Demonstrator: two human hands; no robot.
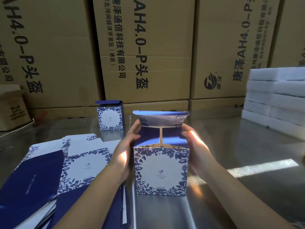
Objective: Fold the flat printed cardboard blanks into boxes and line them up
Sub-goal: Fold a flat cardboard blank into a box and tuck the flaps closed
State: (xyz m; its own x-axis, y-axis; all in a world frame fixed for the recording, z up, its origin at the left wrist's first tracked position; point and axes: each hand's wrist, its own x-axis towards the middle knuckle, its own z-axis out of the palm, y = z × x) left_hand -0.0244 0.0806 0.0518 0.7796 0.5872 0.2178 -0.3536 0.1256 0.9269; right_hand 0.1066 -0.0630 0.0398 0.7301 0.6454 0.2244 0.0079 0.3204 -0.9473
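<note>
Blue-and-white printed card sits between my palms: my left hand [127, 156] and right hand [196, 151] form the grip, pressing flat on opposite sides of one upright box [160, 171] on the steel surface [247, 154], near its front edge. Its lid flap [160, 119] stands open at the back. To finish well, I judge I should keep the walls square and tuck the lid evenly. One finished box [110, 117] stands beyond, to the left. Flat blanks [66, 171] overlap at left, at least three; the exact count is hidden. White foam blocks [277, 98] are stacked far right.
</note>
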